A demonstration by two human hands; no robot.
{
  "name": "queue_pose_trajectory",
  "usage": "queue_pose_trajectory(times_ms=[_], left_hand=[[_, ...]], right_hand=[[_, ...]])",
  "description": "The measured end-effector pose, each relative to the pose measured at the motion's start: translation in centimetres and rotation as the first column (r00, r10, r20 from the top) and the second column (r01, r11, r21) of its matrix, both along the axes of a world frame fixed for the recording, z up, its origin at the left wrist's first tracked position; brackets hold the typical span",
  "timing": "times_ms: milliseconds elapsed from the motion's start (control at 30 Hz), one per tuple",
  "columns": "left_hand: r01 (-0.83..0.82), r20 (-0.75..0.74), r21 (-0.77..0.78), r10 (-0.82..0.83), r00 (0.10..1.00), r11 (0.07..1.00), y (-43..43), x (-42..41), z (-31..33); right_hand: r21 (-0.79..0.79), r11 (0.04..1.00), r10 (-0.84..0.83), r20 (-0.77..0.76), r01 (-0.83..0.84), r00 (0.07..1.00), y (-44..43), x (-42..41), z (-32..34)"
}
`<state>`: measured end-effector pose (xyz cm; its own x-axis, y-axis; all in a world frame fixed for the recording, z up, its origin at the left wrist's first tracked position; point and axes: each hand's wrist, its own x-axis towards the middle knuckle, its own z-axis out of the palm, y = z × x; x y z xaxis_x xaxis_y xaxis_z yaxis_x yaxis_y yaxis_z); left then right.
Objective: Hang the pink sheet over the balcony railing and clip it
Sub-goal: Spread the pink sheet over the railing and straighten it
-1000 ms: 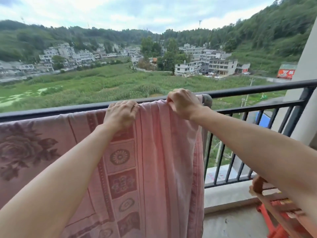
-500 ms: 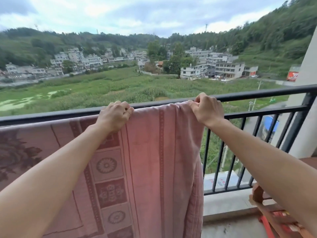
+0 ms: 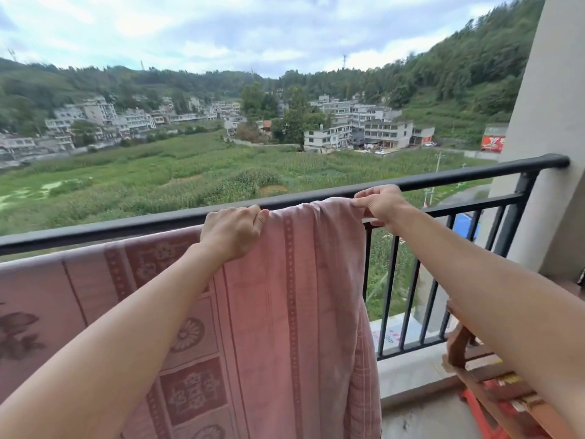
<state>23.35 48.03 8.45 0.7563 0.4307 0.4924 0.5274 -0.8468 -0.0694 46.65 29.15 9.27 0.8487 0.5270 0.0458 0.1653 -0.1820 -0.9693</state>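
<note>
The pink sheet (image 3: pixel 294 299), patterned with darker bands and medallions, hangs down my side of the black balcony railing (image 3: pixel 443 179). Its top edge lies just under the top rail. My left hand (image 3: pixel 232 232) grips that upper edge near the middle of the view. My right hand (image 3: pixel 381 202) pinches the sheet's right corner against the rail, further right. The cloth between both hands is pulled fairly flat. No clip is visible.
A pale wall pillar (image 3: pixel 550 153) meets the railing's right end. A wooden chair or frame (image 3: pixel 474 369) with red parts stands at the lower right on the balcony floor. Beyond the bars lie green fields and white buildings far below.
My right hand has slid to the right along the rail with the sheet's corner, spreading the cloth wider. My left hand keeps its grip. The view has shifted slightly.
</note>
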Motion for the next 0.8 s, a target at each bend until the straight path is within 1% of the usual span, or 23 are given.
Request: queue_pose_trajectory(times_ms=[67, 100, 133, 200, 233, 267, 333, 367, 400, 433, 467, 500, 567, 600, 633, 700, 733, 800], left_hand=[[0.014, 0.005, 0.006, -0.014, 1.000, 1.000, 0.0, -0.1, -0.1], [0.023, 0.009, 0.013, -0.023, 1.000, 1.000, 0.2, -0.2, -0.1], [0.033, 0.010, 0.018, -0.033, 0.999, 0.999, 0.3, -0.2, -0.1], [0.052, 0.010, 0.033, -0.052, 0.999, 0.998, 0.5, -0.2, 0.0], [0.059, 0.011, 0.040, -0.059, 0.998, 0.997, 0.7, -0.1, 0.0], [0.062, 0.012, 0.044, -0.063, 0.998, 0.997, 0.7, -0.1, 0.0], [0.064, 0.017, 0.045, -0.065, 0.998, 0.997, 0.9, -0.1, -0.1], [0.061, 0.019, 0.046, -0.062, 0.998, 0.997, 0.9, -0.1, -0.1], [0.057, 0.023, 0.047, -0.058, 0.998, 0.997, 0.9, -0.2, -0.1], [0.053, 0.028, 0.044, -0.055, 0.998, 0.998, 0.9, -0.2, 0.0], [0.049, 0.034, 0.036, -0.050, 0.998, 0.998, 0.9, -0.3, 0.0], [0.043, 0.040, 0.026, -0.044, 0.998, 0.999, 0.8, -0.3, 0.1], [0.017, 0.044, 0.008, -0.017, 0.999, 1.000, 0.5, -0.1, 0.2], [-0.001, 0.045, 0.000, 0.001, 0.999, 1.000, 0.4, -0.1, 0.4], [-0.022, 0.042, -0.009, 0.022, 0.999, 1.000, 0.2, 0.0, 0.4], [-0.069, 0.041, -0.032, 0.070, 0.997, 0.997, -0.4, 0.3, 0.4], [-0.093, 0.044, -0.048, 0.095, 0.995, 0.995, -0.7, 0.4, 0.4], [-0.134, 0.056, -0.079, 0.139, 0.989, 0.988, -1.3, 0.5, 0.4]], right_hand=[[0.032, 0.999, -0.037, 0.105, 0.034, 0.994, 0.1, 0.5, 1.5], [0.076, 0.996, -0.059, 0.145, 0.048, 0.988, 0.0, 0.8, 2.4], [0.130, 0.990, -0.081, 0.168, 0.060, 0.982, -0.2, 1.1, 3.4], [0.198, 0.976, -0.116, 0.151, 0.085, 0.982, -0.7, 1.9, 4.6], [0.182, 0.979, -0.116, 0.132, 0.091, 0.984, -1.0, 2.3, 4.6], [0.121, 0.989, -0.099, 0.114, 0.085, 0.989, -1.2, 2.5, 4.2], [-0.060, 0.998, -0.032, 0.062, 0.036, 0.998, -1.7, 2.5, 2.3], [-0.124, 0.992, -0.012, 0.034, 0.016, 0.999, -2.0, 2.5, 1.4], [-0.141, 0.990, -0.007, 0.007, 0.008, 1.000, -2.2, 2.5, 0.9], [-0.111, 0.994, -0.008, -0.030, 0.004, 1.000, -2.4, 2.8, 0.8], [-0.037, 0.999, 0.007, -0.093, -0.011, 0.996, -2.6, 3.1, 1.0], [0.076, 0.996, 0.056, -0.179, -0.043, 0.982, -2.8, 3.5, 1.5], [0.318, 0.943, 0.206, -0.330, -0.097, 0.921, -3.1, 4.3, 2.4], [0.367, 0.922, 0.264, -0.359, -0.125, 0.895, -3.3, 4.3, 2.3], [0.350, 0.924, 0.289, -0.375, -0.154, 0.881, -3.5, 4.3, 1.5], [0.192, 0.943, 0.327, -0.402, -0.271, 0.855, -4.2, 3.9, -0.9], [0.103, 0.932, 0.356, -0.427, -0.347, 0.831, -4.4, 3.5, -2.0], [0.006, 0.894, 0.404, -0.444, -0.448, 0.800, -4.2, 2.9, -2.9]])
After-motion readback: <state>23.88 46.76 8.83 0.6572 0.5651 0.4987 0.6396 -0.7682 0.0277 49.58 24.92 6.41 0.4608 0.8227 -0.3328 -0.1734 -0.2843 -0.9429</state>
